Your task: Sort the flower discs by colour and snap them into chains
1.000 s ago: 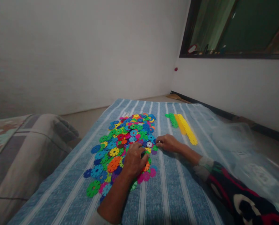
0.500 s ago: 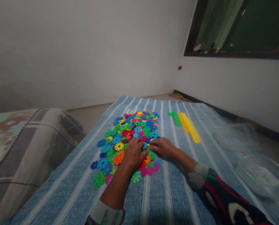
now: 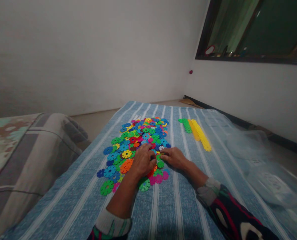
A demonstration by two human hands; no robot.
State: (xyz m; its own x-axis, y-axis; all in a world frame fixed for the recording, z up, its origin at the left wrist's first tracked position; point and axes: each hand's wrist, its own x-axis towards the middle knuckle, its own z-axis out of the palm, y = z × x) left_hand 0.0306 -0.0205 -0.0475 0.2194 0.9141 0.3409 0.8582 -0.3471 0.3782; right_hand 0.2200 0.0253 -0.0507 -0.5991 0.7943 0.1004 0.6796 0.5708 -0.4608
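A spread pile of colourful notched plastic discs (image 3: 127, 154) covers the middle of the striped cloth. My left hand (image 3: 144, 162) rests over the right side of this pile, its fingers curled inward and partly hiding the discs beneath. Whatever lies within that grip is hidden. Facing it from the pile's right edge, my right hand (image 3: 173, 156) has its thumb and fingers pinched at a green notched disc (image 3: 159, 157). Another green disc (image 3: 160, 164) sits just below those fingertips. Both hands' fingertips are close together, a small gap apart.
Right of the pile lie rows of joined discs: a green row (image 3: 187, 126), an orange row (image 3: 193, 130) and a yellow row (image 3: 201, 135). Clear plastic bags (image 3: 270, 181) lie along the right edge. A grey cloth-covered seat (image 3: 56, 143) stands left.
My left hand's fingers have shifted slightly and curled more. Green discs now show more plainly beneath my right fingertips. The whole view has shifted a little.
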